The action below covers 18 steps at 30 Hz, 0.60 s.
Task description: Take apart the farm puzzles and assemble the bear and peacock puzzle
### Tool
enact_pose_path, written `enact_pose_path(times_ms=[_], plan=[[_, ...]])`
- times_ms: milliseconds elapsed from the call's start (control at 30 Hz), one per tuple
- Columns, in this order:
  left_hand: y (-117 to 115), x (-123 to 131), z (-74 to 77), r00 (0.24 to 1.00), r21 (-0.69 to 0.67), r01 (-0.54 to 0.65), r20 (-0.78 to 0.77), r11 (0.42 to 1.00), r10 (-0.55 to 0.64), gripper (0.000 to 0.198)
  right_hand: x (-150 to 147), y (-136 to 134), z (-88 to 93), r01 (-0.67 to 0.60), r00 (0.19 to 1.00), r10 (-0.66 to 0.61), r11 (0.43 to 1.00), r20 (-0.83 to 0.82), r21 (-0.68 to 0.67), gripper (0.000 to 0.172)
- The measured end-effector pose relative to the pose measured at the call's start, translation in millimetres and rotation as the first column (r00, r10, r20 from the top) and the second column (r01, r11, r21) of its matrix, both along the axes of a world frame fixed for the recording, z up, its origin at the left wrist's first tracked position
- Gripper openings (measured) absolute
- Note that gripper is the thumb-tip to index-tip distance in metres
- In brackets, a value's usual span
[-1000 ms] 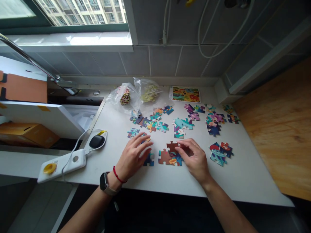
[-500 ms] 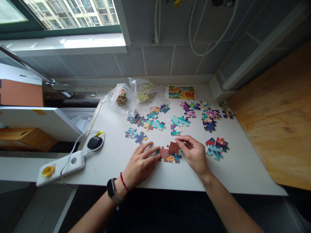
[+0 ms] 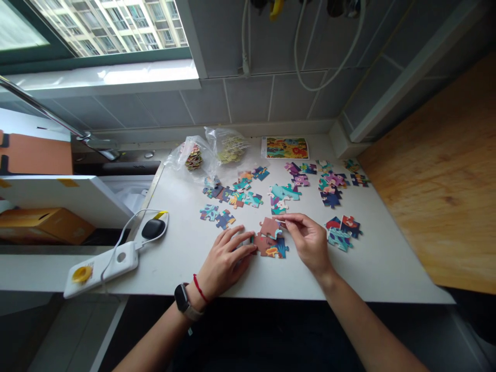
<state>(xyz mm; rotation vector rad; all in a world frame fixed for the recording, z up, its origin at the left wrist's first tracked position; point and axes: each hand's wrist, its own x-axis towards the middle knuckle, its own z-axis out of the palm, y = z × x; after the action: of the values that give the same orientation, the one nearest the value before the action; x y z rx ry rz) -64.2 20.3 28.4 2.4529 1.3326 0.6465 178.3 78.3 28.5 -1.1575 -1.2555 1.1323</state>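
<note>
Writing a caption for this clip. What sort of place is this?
Probably a utility corner or kitchen in a high-rise flat: grey wall tiles with white hoses on them, a white counter, and a window facing an apartment block.

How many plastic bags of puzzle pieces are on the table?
2. A bag of mixed-colour pieces sits at the back, left of a bag of yellow-green pieces, which is beside the picture card. None look hidden.
</note>
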Motion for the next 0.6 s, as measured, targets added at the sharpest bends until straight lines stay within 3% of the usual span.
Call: enact_pose_path(times_ms=[233,400,467,600], plan=[[12.3,5.4,9.7,1.000,-0.027,-0.014,-0.009,1.000,0.014,0.027,-0.3,-2.9,4.3,-0.076,0.995,0.076,0.997,-0.070,0.005,0.017],[28.8,21.1,8.1,0.992,-0.077,-0.115,0.052,0.990,0.119,0.069,1.0,-4.3,7.1,-0.149,0.987,0.151,0.988,-0.055,0.031,0.018],[37.5,26.7,7.5,0.985,-0.087,-0.141,0.084,0.986,0.149,0.078,2.1,-4.6,8.2,-0.181,0.981,0.182,0.983,-0.060,0.027,0.018],[60.2,21.6,12.5,0.995,-0.101,-0.071,0.058,0.992,0.078,0.059,4.1,-4.0,7.5,-0.184,0.980,0.185,0.983,-0.079,0.027,0.015]])
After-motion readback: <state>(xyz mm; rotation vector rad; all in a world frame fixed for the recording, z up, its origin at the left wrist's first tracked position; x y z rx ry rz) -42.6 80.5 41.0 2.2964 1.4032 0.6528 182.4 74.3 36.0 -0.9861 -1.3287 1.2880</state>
